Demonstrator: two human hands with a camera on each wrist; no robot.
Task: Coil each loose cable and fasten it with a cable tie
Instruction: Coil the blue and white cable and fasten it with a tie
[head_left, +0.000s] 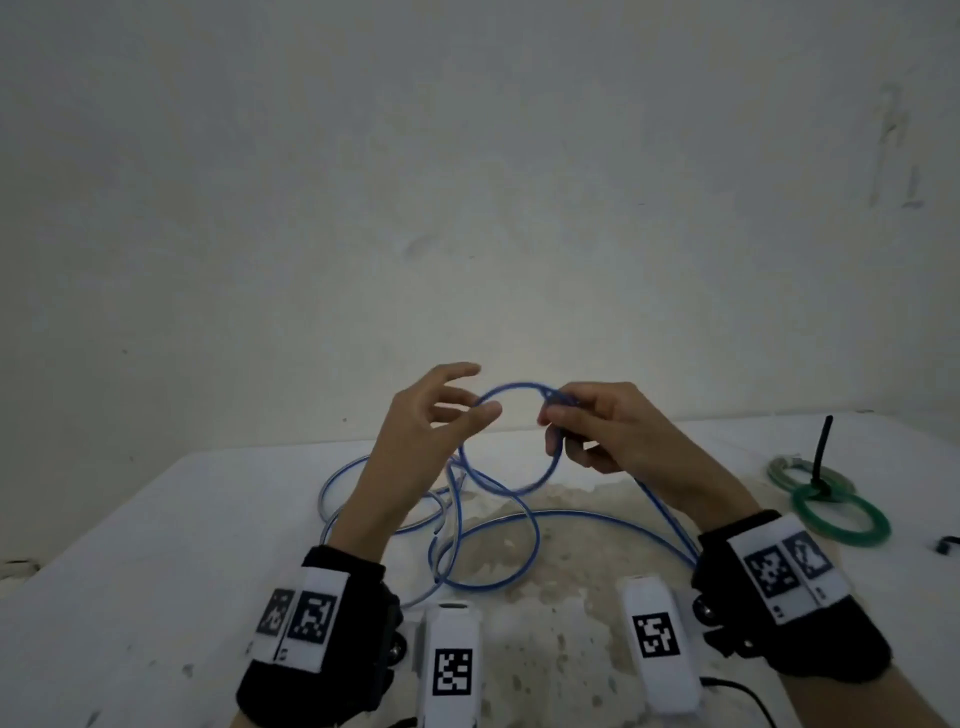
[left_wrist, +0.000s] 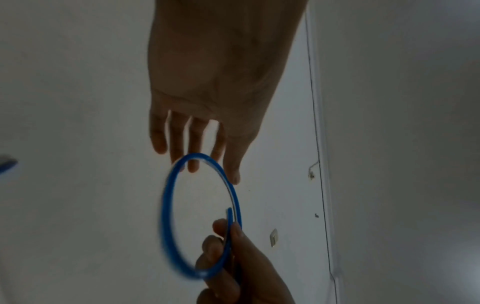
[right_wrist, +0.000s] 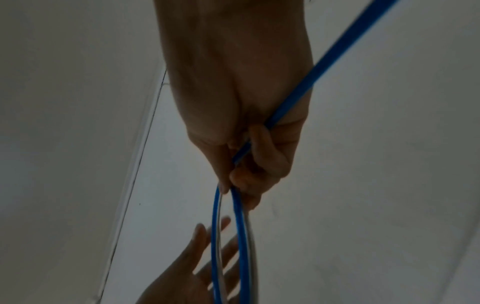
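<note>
A bare pale wall is standing behind the white counter (head_left: 156, 519). The right hand (head_left: 613, 431) is pinching the first loop of the blue cable (head_left: 506, 441) to keep its shape; the left hand (head_left: 426, 415) is relaxed with spread fingers, just beside the loop, probably reaching to guide it. The remaining cable is lying loose on the counter below both hands.

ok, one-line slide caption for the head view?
Right hand pinches first loop of blue cable; left hand open beside it.

The blue cable (left_wrist: 166, 226) smears with motion blur along its loop in the left wrist view. At four o'clock on the bench (head_left: 156, 545), a small dark object (head_left: 946, 545) is cut off by the frame edge, too small to tell.
</note>
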